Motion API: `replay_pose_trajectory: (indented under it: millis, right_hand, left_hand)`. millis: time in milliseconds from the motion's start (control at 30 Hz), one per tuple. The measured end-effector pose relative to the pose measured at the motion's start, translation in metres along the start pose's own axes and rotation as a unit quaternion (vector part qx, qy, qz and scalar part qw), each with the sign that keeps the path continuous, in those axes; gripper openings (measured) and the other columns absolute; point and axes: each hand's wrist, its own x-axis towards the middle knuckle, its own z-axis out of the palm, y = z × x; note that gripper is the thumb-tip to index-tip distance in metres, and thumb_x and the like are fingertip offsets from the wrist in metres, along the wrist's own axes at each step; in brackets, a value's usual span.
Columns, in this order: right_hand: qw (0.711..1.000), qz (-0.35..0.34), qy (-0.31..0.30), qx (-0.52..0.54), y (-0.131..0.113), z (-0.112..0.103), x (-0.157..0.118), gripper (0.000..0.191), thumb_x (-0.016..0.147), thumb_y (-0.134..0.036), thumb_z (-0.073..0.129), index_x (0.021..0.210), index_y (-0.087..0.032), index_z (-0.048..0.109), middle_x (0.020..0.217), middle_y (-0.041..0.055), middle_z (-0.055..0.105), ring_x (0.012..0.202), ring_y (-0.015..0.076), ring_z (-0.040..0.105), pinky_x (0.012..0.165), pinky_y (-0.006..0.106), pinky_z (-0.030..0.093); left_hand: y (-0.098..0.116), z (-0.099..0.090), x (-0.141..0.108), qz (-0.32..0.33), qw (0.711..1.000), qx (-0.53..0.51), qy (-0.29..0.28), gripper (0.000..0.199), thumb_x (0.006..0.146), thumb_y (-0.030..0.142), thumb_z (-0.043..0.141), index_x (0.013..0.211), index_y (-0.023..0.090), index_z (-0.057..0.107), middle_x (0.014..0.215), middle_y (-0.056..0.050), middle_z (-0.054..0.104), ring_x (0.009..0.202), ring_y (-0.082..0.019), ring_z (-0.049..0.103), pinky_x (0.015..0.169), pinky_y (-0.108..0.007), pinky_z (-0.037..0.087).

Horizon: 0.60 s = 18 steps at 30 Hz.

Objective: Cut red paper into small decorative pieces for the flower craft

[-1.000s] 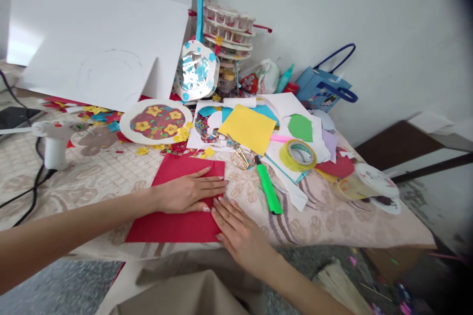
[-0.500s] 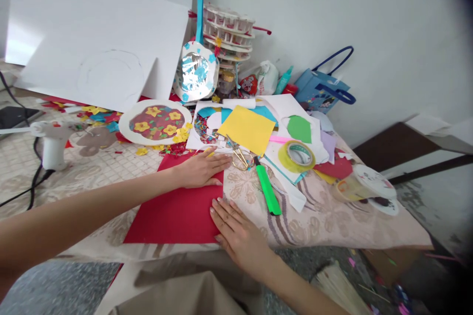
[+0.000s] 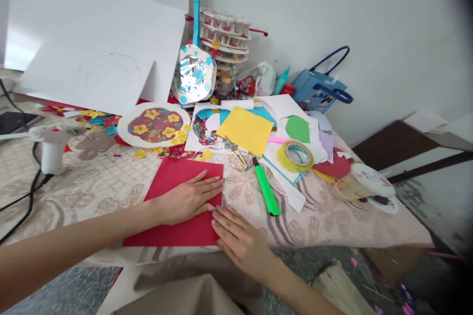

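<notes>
Left hand (image 3: 189,198) lies palm down on the red paper (image 3: 173,234), fingers extended, tips at its right edge; nothing is gripped. Right hand (image 3: 242,242) is likewise open, fingers slightly bent, over the near part of that edge; no grasp observed. The paper lies at the near side of the surface (image 3: 111,189), left of the green cutter (image 3: 266,189) and gold-handled scissors (image 3: 241,160). Judged good practice: firm, even pressure along the edge, one hand anchoring against skew. Paper: matte, smooth, straight-sided, apparently stiff; whether doubled cannot be confirmed. Surface covering: patterned cloth, lightly wrinkled. Tape roll (image 3: 281,157): glossy, yellow, ring-shaped.
</notes>
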Motion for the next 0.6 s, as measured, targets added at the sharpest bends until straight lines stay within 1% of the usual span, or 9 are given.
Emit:
replay_pose_trajectory:
  millis: [100,233,333,400,433,467,500,567,600]
  right_hand:
    - [0.999,-0.012,0.002,0.038,-0.002,-0.005,-0.005,0.035,0.086,-0.014,0.044,0.119,-0.009,0.053,0.126,0.011,0.053,0.126,0.0188,0.038,0.106,0.038,0.034]
    - [0.991,-0.044,-0.03,0.123,-0.005,-0.013,-0.013,0.033,0.085,-0.013,0.045,0.116,-0.009,0.054,0.122,0.0111,0.056,0.126,0.0177,0.038,0.107,0.039,0.032]
    - [0.973,-0.075,-0.037,0.214,-0.007,-0.019,-0.022,0.028,0.084,-0.015,0.048,0.11,-0.012,0.056,0.111,0.008,0.064,0.117,0.0146,0.048,0.106,0.036,0.033]
    - [0.965,-0.068,-0.019,0.254,-0.004,-0.025,-0.029,0.027,0.083,-0.014,0.05,0.109,-0.015,0.056,0.107,0.006,0.066,0.109,0.0135,0.054,0.103,0.034,0.037]
    - [0.965,-0.048,0.001,0.258,0.0,-0.029,-0.033,0.028,0.083,-0.013,0.05,0.11,-0.016,0.055,0.107,0.0059,0.065,0.107,0.014,0.055,0.101,0.035,0.04]
    - [0.968,-0.015,0.027,0.249,0.006,-0.033,-0.036,0.029,0.082,-0.012,0.049,0.11,-0.018,0.055,0.107,0.006,0.064,0.106,0.0151,0.056,0.098,0.036,0.042]
    - [0.97,0.028,0.066,0.231,0.013,-0.037,-0.038,0.029,0.082,-0.011,0.047,0.108,-0.019,0.055,0.106,0.0058,0.064,0.106,0.0166,0.056,0.095,0.037,0.044]
    - [0.967,0.136,0.143,0.159,0.03,-0.044,-0.04,0.027,0.083,-0.01,0.045,0.105,-0.021,0.056,0.103,0.0071,0.063,0.104,0.0189,0.055,0.089,0.038,0.047]
    - [0.962,0.185,0.169,0.107,0.04,-0.046,-0.04,0.025,0.083,-0.012,0.047,0.105,-0.02,0.056,0.103,0.0086,0.061,0.103,0.0204,0.055,0.088,0.039,0.046]
  left_hand:
    - [-0.012,0.002,0.012,-0.025,1.0,0.012,0.004,0.05,0.093,0.037,0.028,0.138,0.014,0.028,0.144,-0.008,0.03,0.134,-0.018,0.021,0.11,-0.037,0.011]
    - [-0.029,0.003,0.027,-0.043,0.999,0.023,0.01,0.049,0.093,0.034,0.028,0.138,0.014,0.027,0.144,-0.009,0.031,0.134,-0.018,0.022,0.11,-0.037,0.01]
    - [-0.034,0.008,0.029,-0.039,0.999,0.019,0.019,0.05,0.093,0.034,0.028,0.139,0.016,0.022,0.144,-0.009,0.03,0.134,-0.017,0.022,0.11,-0.036,0.009]
    - [-0.034,0.009,0.029,-0.036,0.999,0.015,0.018,0.05,0.093,0.034,0.028,0.14,0.016,0.02,0.145,-0.008,0.028,0.135,-0.017,0.02,0.11,-0.036,0.009]
    - [-0.034,0.008,0.029,-0.036,0.999,0.013,0.016,0.05,0.093,0.034,0.027,0.14,0.016,0.02,0.145,-0.008,0.027,0.135,-0.016,0.019,0.111,-0.036,0.009]
    - [-0.033,0.006,0.028,-0.038,0.999,0.012,0.014,0.05,0.094,0.034,0.027,0.14,0.015,0.021,0.145,-0.008,0.027,0.135,-0.016,0.017,0.111,-0.036,0.009]
    - [-0.032,0.003,0.027,-0.042,0.999,0.012,0.012,0.05,0.094,0.034,0.026,0.139,0.015,0.022,0.146,-0.009,0.026,0.135,-0.016,0.016,0.111,-0.036,0.009]
    - [-0.028,-0.005,0.024,-0.056,0.998,0.01,0.014,0.049,0.094,0.034,0.026,0.139,0.015,0.024,0.146,-0.009,0.025,0.136,-0.017,0.015,0.111,-0.037,0.009]
    - [-0.026,-0.01,0.022,-0.065,0.998,0.009,0.017,0.048,0.094,0.033,0.027,0.138,0.015,0.024,0.146,-0.008,0.025,0.136,-0.018,0.015,0.111,-0.039,0.009]
